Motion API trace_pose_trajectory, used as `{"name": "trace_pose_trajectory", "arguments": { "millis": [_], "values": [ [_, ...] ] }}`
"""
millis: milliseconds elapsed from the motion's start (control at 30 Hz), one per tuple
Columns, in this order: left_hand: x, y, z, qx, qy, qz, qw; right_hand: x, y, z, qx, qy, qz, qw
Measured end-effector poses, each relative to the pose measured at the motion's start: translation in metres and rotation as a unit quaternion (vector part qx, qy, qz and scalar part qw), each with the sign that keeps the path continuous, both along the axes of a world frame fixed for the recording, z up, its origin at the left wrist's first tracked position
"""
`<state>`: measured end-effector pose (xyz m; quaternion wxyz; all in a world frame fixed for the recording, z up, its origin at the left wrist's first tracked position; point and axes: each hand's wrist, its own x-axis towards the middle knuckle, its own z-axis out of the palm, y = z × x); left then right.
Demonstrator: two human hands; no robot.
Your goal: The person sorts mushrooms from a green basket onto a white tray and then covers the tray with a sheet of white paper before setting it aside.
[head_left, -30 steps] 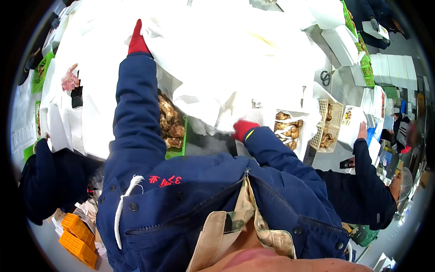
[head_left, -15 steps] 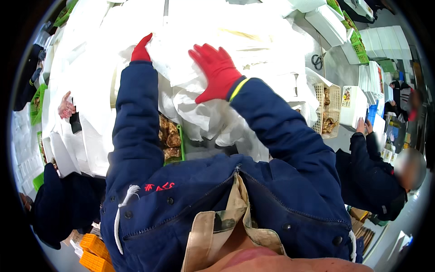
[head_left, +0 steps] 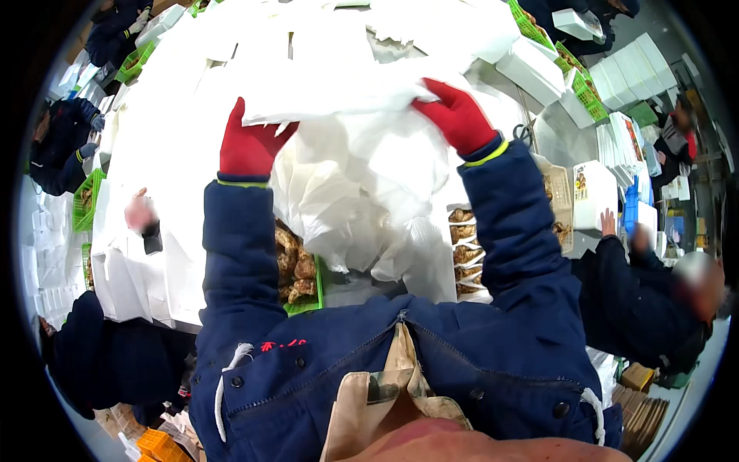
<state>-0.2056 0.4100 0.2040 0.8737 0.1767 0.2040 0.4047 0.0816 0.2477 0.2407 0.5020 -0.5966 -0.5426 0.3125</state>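
Between my hands a thin white sheet [head_left: 346, 108] is stretched over the white-covered worktop. My left hand [head_left: 250, 145], in a red glove, grips its left end between thumb and fingers. My right hand [head_left: 456, 115], in a matching glove, is closed on the right end. Crumpled white sheeting [head_left: 339, 196] hangs below, nearer my body. Beside my left forearm is a green crate [head_left: 318, 289] with brown, lumpy pieces [head_left: 296, 266] in it. By my right forearm, similar brown pieces [head_left: 463, 250] lie in a row with white strips between them.
At the right stand a cream crate [head_left: 560, 204], a white foam box [head_left: 593, 192] and black-handled scissors [head_left: 523, 134]. Co-workers in dark jackets are close on my left [head_left: 115, 354] and right [head_left: 647, 300]. Green crates [head_left: 587, 96] line the far right edge.
Both hands have taken hold of the thin sheet and stretched it between them. My right hand has moved right; my left has come nearer. The row of brown pieces now shows beside my right forearm.
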Motion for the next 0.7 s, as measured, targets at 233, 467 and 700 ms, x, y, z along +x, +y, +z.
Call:
{"name": "trace_pose_trajectory", "arguments": {
  "millis": [233, 467, 700],
  "values": [
    [-0.020, -0.153, -0.057, -0.145, 0.007, -0.018, 0.989, 0.042, -0.146, 0.038, 0.021, -0.114, 0.035, 0.993],
    [0.022, -0.163, -0.116, 0.018, 0.139, -0.078, 0.987, 0.098, -0.258, -0.012, 0.011, -0.165, -0.151, 0.975],
    [0.042, -0.073, -0.134, 0.024, 0.316, 0.047, 0.947, 0.151, -0.292, -0.074, 0.156, -0.070, -0.166, 0.971]
  ]
}}
